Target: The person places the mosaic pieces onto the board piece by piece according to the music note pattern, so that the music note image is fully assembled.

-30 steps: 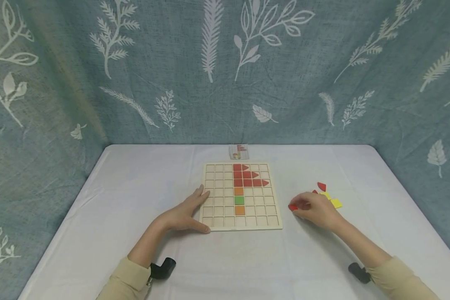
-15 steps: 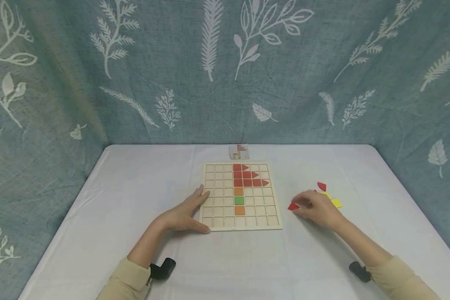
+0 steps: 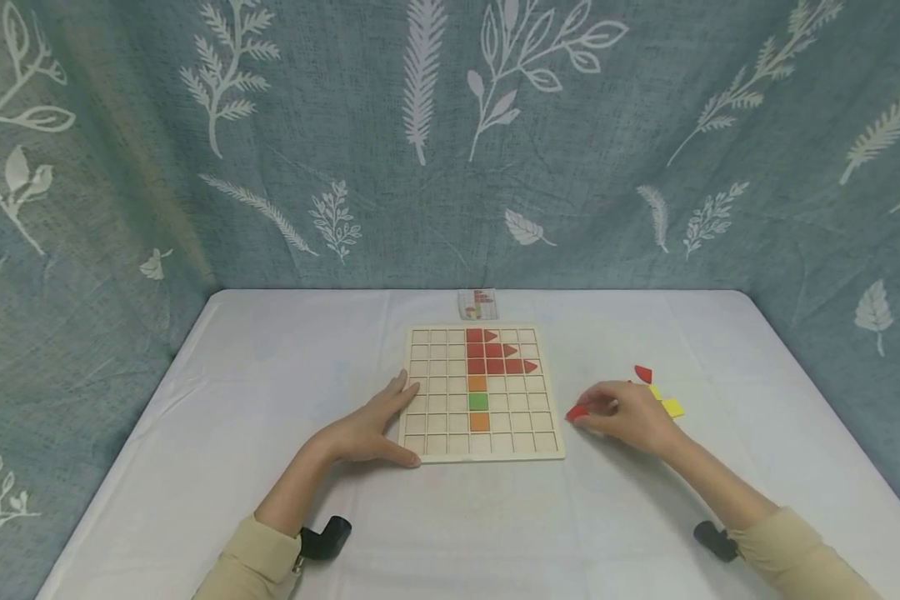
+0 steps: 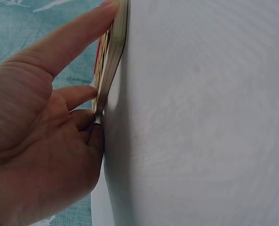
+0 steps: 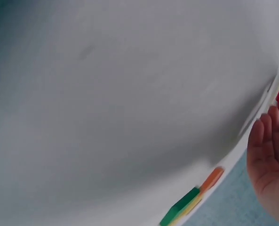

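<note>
A pale wooden grid board (image 3: 495, 457) lies at the middle of the table. Red square and triangular tiles (image 3: 494, 351) fill parts of its back rows, with an orange, a green (image 3: 478, 402) and another orange tile in a column below. My left hand (image 3: 371, 425) rests at the board's left side, fingers on the edge and thumb at the front corner. In the left wrist view the thumb and fingertips touch the board's edge (image 4: 113, 56). Just right of the board, my right hand (image 3: 630, 417) pinches a red wedge-shaped tile (image 3: 577, 412) between thumb and fingertips.
Behind the board lies a small card (image 3: 478, 304) printed with a coloured grid picture. Loose yellow tiles (image 3: 672, 407) and a red rounded tile (image 3: 643, 373) lie beyond the right hand. The right wrist view shows a green tile (image 5: 179, 207) and an orange one (image 5: 212, 178).
The right hand has moved slightly left toward the board, and the red tile has turned in its fingertips. The left hand and the board have stayed still.
</note>
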A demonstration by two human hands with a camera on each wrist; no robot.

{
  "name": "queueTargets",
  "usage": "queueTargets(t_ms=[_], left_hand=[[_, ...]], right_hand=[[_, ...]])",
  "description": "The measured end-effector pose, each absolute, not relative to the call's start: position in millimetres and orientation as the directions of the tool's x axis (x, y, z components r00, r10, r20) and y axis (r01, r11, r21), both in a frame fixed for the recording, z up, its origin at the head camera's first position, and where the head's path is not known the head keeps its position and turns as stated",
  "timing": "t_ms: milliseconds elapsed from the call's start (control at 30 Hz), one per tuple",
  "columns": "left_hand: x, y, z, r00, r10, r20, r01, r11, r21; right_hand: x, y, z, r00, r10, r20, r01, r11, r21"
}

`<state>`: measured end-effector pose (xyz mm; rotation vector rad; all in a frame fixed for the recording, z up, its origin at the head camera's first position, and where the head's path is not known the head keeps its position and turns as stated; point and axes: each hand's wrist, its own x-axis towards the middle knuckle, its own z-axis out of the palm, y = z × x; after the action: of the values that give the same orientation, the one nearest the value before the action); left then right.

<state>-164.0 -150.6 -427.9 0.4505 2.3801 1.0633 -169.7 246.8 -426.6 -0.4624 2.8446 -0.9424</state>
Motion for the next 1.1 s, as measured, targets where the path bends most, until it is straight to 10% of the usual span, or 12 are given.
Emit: queueTargets(t_ms=[467,1100], left_hand=[[-162.8,-150.6,-426.6,-0.824,0.482,-0.296,0.103,0.643,0.759],[-164.6,-149.9,-433.7,-0.828,0.477,-0.295,0.112,0.656,0.746]], right_hand=[[-168.0,177.9,-422.4,-0.832,-0.551,-0.062,-0.345,0.602,-0.72],[-171.2,139.0,-429.1,-0.666,-0.745,0.048,-0.619,0.516,-0.592]])
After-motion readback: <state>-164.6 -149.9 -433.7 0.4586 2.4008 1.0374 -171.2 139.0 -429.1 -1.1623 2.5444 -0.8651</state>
